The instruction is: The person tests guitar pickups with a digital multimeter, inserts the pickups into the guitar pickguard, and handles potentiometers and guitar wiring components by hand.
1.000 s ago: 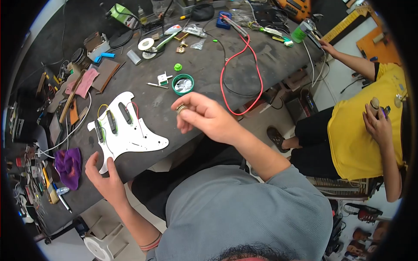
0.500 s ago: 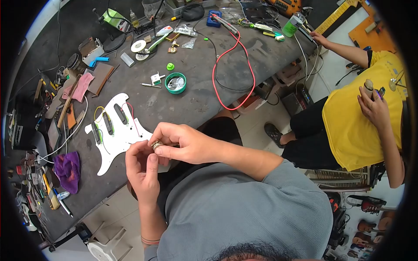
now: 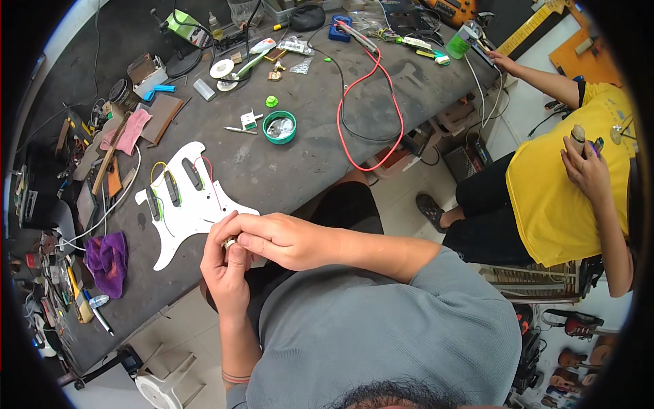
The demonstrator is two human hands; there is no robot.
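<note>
Left hand (image 3: pixel 228 278) and right hand (image 3: pixel 287 240) meet, both pinching small metal part (image 3: pixel 229 242), mostly hidden between fingers. Part held near tabletop (image 3: pixel 300 163) edge, close to white plate (image 3: pixel 180 221). Likely light, stiff, perhaps slippery, easily dropped; best gripped by sides.

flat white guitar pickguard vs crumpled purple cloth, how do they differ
The flat white guitar pickguard lies spread out; the crumpled purple cloth is bunched into folds. The pickguard looks larger in the picture than the cloth. The pickguard carries three slim black pickups; the cloth has none. Both lie on the dark grey workbench.
</note>
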